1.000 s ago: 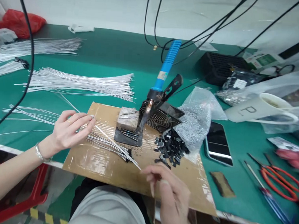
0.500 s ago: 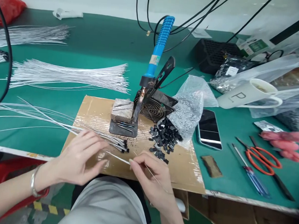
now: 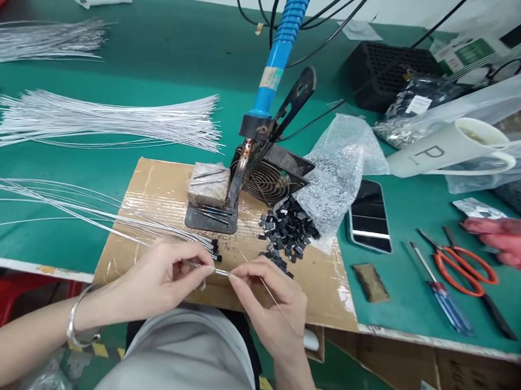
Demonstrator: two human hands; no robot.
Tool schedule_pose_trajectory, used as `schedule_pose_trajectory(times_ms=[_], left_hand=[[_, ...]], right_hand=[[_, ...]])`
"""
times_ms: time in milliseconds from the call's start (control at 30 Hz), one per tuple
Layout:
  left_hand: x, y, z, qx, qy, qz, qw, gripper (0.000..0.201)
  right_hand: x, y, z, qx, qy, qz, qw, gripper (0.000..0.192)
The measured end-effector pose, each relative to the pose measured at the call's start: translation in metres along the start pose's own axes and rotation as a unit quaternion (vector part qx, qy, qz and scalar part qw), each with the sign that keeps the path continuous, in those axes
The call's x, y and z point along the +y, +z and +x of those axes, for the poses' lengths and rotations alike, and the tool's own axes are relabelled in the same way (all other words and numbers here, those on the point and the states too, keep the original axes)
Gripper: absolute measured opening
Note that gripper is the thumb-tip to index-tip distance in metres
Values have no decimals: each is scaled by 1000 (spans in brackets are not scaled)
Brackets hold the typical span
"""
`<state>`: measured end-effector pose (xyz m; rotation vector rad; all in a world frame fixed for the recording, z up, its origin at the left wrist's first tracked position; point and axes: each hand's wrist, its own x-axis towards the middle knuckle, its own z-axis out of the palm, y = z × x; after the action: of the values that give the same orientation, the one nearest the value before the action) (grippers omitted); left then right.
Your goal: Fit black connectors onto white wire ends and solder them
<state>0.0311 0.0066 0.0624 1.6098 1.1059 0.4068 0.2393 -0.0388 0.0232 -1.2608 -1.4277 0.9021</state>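
My left hand (image 3: 169, 277) pinches a thin white wire (image 3: 222, 273) between thumb and index finger, just above the cardboard. Close beside it, my right hand (image 3: 274, 303) pinches the same wire from the right. A finer, pale strand (image 3: 276, 303) runs across the fingers of my right hand; its kind is too small to tell. Behind my left hand lie several white wires (image 3: 154, 227) with black ends. Small black pieces (image 3: 289, 228) are heaped beyond my right hand. A blue-handled soldering iron (image 3: 278, 62) points down beside a grey block (image 3: 208, 183).
A round fan (image 3: 265, 183) and a clear bag (image 3: 338, 170) stand behind the cardboard (image 3: 320, 303). To the right are a phone (image 3: 369, 215), a screwdriver (image 3: 444, 303), orange-handled scissors (image 3: 461, 272) and a white mug (image 3: 450, 149). A wire bundle (image 3: 107, 120) lies at the back left.
My left hand has moved right along the wire and closed on it, near my right fingertips. My right hand stays pinched on the wire. The view has shifted slightly.
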Motion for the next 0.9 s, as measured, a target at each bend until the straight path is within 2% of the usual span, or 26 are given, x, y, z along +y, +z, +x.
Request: schedule_pose_trajectory(times_ms=[200,433,567,700,900], left_hand=[[2,3,1,43,30,22,998,22],[1,5,2,24,9,22,999,22],[0,5,1,19,-1,4,1000,22],[0,7,0,12,-10,-2,1000,19],[3,9,6,9,-13,-65,998,19]], right_hand=[[3,7,0,-5,23,27,999,11],[9,13,-3,-7,83,77,994,22],[7,8,-3,-50,53,77,994,37],[2,9,-2,-69,37,39,996,29],[1,11,0,-74,-7,23,997,22]])
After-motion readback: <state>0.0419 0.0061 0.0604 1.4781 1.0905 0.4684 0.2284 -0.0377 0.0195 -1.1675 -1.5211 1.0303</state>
